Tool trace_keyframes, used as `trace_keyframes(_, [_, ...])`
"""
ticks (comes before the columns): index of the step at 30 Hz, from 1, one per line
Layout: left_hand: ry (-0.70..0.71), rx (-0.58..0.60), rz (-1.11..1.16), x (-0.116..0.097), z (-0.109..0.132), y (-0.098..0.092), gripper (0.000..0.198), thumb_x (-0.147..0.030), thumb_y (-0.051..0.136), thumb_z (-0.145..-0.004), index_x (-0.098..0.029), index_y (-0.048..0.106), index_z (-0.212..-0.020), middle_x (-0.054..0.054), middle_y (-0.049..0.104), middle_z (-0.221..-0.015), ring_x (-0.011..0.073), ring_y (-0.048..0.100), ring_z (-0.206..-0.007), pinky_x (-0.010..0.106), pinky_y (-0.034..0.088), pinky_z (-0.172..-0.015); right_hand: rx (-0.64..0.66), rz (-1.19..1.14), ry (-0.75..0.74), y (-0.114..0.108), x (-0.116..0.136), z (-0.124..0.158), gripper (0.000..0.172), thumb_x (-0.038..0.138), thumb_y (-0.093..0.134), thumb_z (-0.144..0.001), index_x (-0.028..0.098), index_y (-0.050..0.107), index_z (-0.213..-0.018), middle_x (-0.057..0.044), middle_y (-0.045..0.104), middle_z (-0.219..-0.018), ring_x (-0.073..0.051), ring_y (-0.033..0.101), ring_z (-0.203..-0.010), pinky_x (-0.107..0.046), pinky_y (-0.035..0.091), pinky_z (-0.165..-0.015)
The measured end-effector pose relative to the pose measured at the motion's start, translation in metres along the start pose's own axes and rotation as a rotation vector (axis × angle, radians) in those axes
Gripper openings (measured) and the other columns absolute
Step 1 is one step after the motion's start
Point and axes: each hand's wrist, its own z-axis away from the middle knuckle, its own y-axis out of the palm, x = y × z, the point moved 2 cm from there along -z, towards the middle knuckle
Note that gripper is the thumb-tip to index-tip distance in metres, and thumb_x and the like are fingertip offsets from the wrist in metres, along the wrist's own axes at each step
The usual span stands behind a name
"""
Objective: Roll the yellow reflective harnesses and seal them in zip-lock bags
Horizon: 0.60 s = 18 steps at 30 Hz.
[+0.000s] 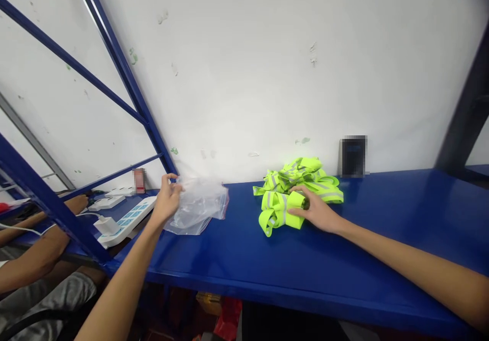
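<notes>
My left hand point(168, 197) pinches the upper left edge of a clear plastic bag point(202, 201). Other clear bags seem to lie under it on the blue table; I cannot tell how many. Toward the middle lies a heap of neon yellow reflective straps point(301, 170) with grey stripes. At the near side of this heap, my right hand point(315, 209) has its thumb and fingers closed around a looped reflective strap point(278, 208). The loops rest on the table, and part of the strap is hidden behind the fingers.
A blurred-out black object point(353, 157) stands against the wall, right of the heap. Blue frame posts point(126, 71) rise at the left. Beyond them are a white power strip point(132, 221) with a plugged-in charger point(106, 225) and another person's arms point(46, 249). The blue table point(237, 259) has a front edge near me.
</notes>
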Motion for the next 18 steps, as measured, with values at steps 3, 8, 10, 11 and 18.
trace_keyframes(3, [-0.11, 0.171, -0.273, 0.045, -0.008, -0.006, 0.039, -0.039, 0.048, -0.082, -0.02, 0.045, -0.116, 0.008, 0.063, -0.095, 0.0255, 0.061, -0.08, 0.039, 0.046, -0.077, -0.075, 0.215, -0.207, -0.001, 0.006, 0.003, 0.049, 0.05, 0.068, -0.078, 0.025, 0.057, -0.119, -0.009, 0.065, -0.112, -0.029, 0.06, -0.1, -0.041, 0.047, -0.088])
trace_keyframes(8, [-0.121, -0.154, -0.449, 0.034, 0.008, -0.005, 0.046, -0.047, 0.043, -0.085, -0.016, 0.052, -0.118, 0.022, 0.046, -0.128, 0.0435, 0.043, -0.121, 0.057, 0.038, -0.093, -0.104, 0.432, -0.193, 0.0, 0.006, 0.001, 0.043, 0.058, 0.059, -0.082, 0.02, 0.062, -0.104, -0.01, 0.067, -0.095, -0.029, 0.062, -0.083, -0.038, 0.046, -0.075])
trace_keyframes(10, [0.125, -0.254, -0.343, -0.004, 0.03, 0.006, 0.039, -0.04, 0.039, -0.089, -0.016, 0.054, -0.116, 0.018, 0.051, -0.122, 0.037, 0.043, -0.122, 0.054, 0.034, -0.101, -0.138, 0.372, -0.093, -0.001, 0.005, -0.002, 0.043, 0.06, 0.047, -0.088, 0.019, 0.062, -0.09, -0.008, 0.066, -0.08, -0.027, 0.061, -0.074, -0.036, 0.045, -0.07])
trace_keyframes(11, [0.284, -0.209, -0.256, -0.026, 0.044, 0.015, 0.036, -0.038, 0.037, -0.091, -0.017, 0.054, -0.115, 0.016, 0.055, -0.116, 0.0331, 0.046, -0.12, 0.051, 0.034, -0.103, -0.166, 0.309, -0.048, -0.001, 0.005, -0.003, 0.045, 0.06, 0.042, -0.09, 0.019, 0.06, -0.083, -0.007, 0.065, -0.075, -0.026, 0.06, -0.071, -0.035, 0.045, -0.068])
trace_keyframes(18, [0.912, 0.622, -0.002, -0.132, 0.132, 0.114, 0.078, -0.056, 0.067, -0.076, -0.029, 0.037, -0.143, 0.015, 0.031, -0.151, 0.0343, 0.034, -0.137, 0.049, 0.036, -0.107, -0.177, -0.14, 0.146, 0.008, 0.001, -0.001, 0.054, 0.06, 0.026, -0.095, 0.02, 0.059, -0.112, -0.009, 0.067, -0.091, -0.026, 0.064, -0.085, -0.036, 0.052, -0.073])
